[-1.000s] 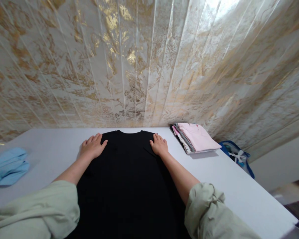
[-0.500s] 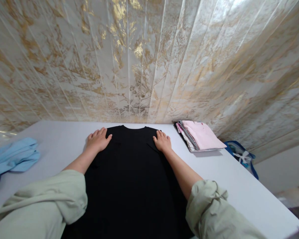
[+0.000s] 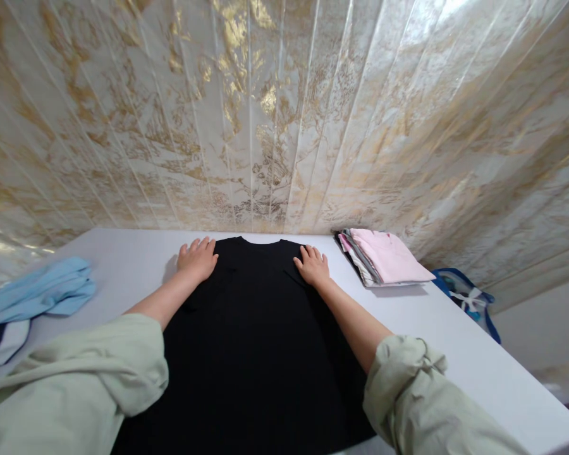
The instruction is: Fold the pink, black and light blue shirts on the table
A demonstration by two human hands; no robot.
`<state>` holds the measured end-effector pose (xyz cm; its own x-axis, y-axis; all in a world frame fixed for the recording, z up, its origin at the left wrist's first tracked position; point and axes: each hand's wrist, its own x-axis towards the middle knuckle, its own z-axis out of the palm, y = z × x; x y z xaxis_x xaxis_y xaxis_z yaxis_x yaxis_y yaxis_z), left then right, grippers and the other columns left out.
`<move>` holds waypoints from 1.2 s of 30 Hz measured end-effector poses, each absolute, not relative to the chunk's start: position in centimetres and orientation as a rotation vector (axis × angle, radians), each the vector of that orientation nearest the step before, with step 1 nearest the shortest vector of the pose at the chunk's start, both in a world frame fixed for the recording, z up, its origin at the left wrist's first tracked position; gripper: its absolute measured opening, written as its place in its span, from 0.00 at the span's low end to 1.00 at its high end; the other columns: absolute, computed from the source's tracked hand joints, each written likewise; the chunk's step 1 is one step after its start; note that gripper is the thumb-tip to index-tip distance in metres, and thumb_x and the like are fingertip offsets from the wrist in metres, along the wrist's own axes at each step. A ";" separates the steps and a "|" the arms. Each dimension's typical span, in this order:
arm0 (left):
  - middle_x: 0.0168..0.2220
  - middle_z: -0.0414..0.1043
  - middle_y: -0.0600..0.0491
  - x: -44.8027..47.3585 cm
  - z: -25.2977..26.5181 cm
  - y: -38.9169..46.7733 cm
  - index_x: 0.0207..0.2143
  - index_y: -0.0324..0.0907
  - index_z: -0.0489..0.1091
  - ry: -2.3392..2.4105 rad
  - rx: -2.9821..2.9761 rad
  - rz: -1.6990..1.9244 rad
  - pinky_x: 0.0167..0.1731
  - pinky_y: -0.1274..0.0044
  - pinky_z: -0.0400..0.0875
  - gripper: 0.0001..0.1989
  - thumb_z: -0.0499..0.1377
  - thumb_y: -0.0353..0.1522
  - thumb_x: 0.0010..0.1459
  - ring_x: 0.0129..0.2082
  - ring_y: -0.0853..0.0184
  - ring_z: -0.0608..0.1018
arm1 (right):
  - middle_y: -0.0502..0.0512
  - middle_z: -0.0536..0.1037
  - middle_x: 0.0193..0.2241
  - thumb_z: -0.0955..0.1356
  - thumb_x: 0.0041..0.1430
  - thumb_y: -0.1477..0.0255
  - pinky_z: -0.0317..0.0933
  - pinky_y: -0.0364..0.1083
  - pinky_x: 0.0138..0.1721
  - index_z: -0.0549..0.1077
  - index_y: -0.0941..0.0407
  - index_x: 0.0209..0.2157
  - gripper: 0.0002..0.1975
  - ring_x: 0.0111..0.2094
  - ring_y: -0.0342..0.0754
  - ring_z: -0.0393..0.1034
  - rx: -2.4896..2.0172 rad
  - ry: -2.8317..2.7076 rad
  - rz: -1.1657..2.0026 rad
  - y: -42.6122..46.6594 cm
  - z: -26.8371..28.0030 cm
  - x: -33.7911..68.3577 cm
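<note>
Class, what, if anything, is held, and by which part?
Nothing appears gripped: the left hand and right hand lie open at the shoulders of the black round-necked shirt.

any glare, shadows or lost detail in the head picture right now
Head view: bright glare on the shiny curtain, strongest toward the upper right; in the same view, soft shadows on the white table beside the left hand and below the folded clothes; also there, the black shirt is so dark that few folds show, and the lower right corner is blurred.
</note>
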<state>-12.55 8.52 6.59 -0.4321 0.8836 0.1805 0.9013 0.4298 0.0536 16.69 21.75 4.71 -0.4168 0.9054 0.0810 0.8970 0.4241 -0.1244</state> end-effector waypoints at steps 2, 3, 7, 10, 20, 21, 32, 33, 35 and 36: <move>0.63 0.61 0.42 -12.0 7.3 7.5 0.61 0.37 0.60 -2.503 -1.674 -0.221 0.60 0.61 0.53 0.25 0.44 0.35 0.64 0.63 0.54 0.61 | 0.55 0.49 0.68 0.53 0.69 0.57 0.35 0.57 0.65 0.51 0.54 0.67 0.30 0.68 0.52 0.39 -1.501 -2.578 0.062 20.2 5.2 16.4; 0.62 0.63 0.42 -11.8 7.5 6.8 0.61 0.37 0.61 -2.491 -1.702 -0.218 0.60 0.63 0.55 0.25 0.43 0.35 0.64 0.63 0.56 0.63 | 0.54 0.50 0.68 0.53 0.69 0.57 0.35 0.56 0.65 0.52 0.54 0.67 0.30 0.68 0.51 0.39 -1.410 -2.611 0.057 19.2 5.2 16.2; 0.61 0.65 0.44 -11.3 6.8 2.7 0.60 0.37 0.63 -2.478 -1.847 -0.155 0.59 0.67 0.59 0.26 0.45 0.39 0.63 0.61 0.58 0.66 | 0.53 0.52 0.67 0.54 0.68 0.55 0.38 0.53 0.65 0.53 0.52 0.66 0.30 0.67 0.50 0.42 -1.090 -2.762 0.141 15.0 4.5 15.5; 0.62 0.64 0.45 -11.0 5.6 -0.7 0.58 0.39 0.65 -2.460 -1.928 -0.181 0.60 0.66 0.58 0.26 0.45 0.42 0.63 0.61 0.58 0.66 | 0.53 0.52 0.67 0.55 0.68 0.55 0.36 0.54 0.65 0.53 0.52 0.67 0.30 0.68 0.50 0.42 -1.070 -2.785 0.159 13.2 3.6 15.4; 0.53 0.71 0.47 -11.2 4.5 -6.5 0.54 0.43 0.67 -2.343 -1.838 -0.675 0.57 0.67 0.63 0.22 0.46 0.31 0.58 0.54 0.60 0.72 | 0.55 0.57 0.65 0.58 0.68 0.60 0.39 0.55 0.64 0.58 0.52 0.64 0.26 0.66 0.51 0.46 -1.085 -2.768 0.148 13.2 4.1 15.3; 0.52 0.71 0.47 -11.5 4.4 -6.5 0.53 0.43 0.67 -2.345 -1.825 -0.702 0.57 0.67 0.63 0.22 0.46 0.30 0.57 0.53 0.60 0.72 | 0.56 0.60 0.64 0.59 0.68 0.62 0.41 0.55 0.64 0.60 0.52 0.63 0.24 0.65 0.52 0.49 -1.090 -2.757 0.150 13.2 4.5 14.9; 0.39 0.69 0.51 -12.2 3.7 -5.4 0.37 0.47 0.64 -2.402 -1.645 -0.905 0.46 0.70 0.70 0.06 0.52 0.30 0.55 0.43 0.61 0.74 | 0.51 0.74 0.44 0.64 0.62 0.69 0.62 0.43 0.40 0.71 0.50 0.50 0.14 0.45 0.47 0.71 -1.099 -2.608 0.578 11.4 6.7 3.8; 0.39 0.69 0.51 -12.2 3.6 -5.5 0.36 0.47 0.64 -2.397 -1.645 -0.910 0.46 0.71 0.70 0.06 0.52 0.30 0.55 0.43 0.61 0.73 | 0.51 0.74 0.44 0.63 0.62 0.70 0.62 0.43 0.40 0.71 0.50 0.49 0.15 0.45 0.47 0.70 -1.107 -2.585 0.588 11.3 6.3 3.4; 0.38 0.69 0.51 -12.3 3.6 -5.5 0.36 0.47 0.64 -2.392 -1.654 -0.903 0.45 0.71 0.70 0.06 0.51 0.29 0.55 0.42 0.62 0.73 | 0.51 0.73 0.45 0.62 0.60 0.73 0.62 0.42 0.40 0.71 0.49 0.49 0.16 0.44 0.46 0.70 -1.123 -2.541 0.589 11.3 5.5 3.2; 0.38 0.68 0.51 -12.4 3.5 -5.5 0.35 0.47 0.65 -2.390 -1.664 -0.894 0.44 0.71 0.70 0.06 0.51 0.29 0.55 0.42 0.62 0.73 | 0.51 0.72 0.45 0.62 0.60 0.75 0.62 0.42 0.40 0.71 0.49 0.49 0.17 0.44 0.46 0.70 -1.133 -2.522 0.583 11.3 5.2 3.2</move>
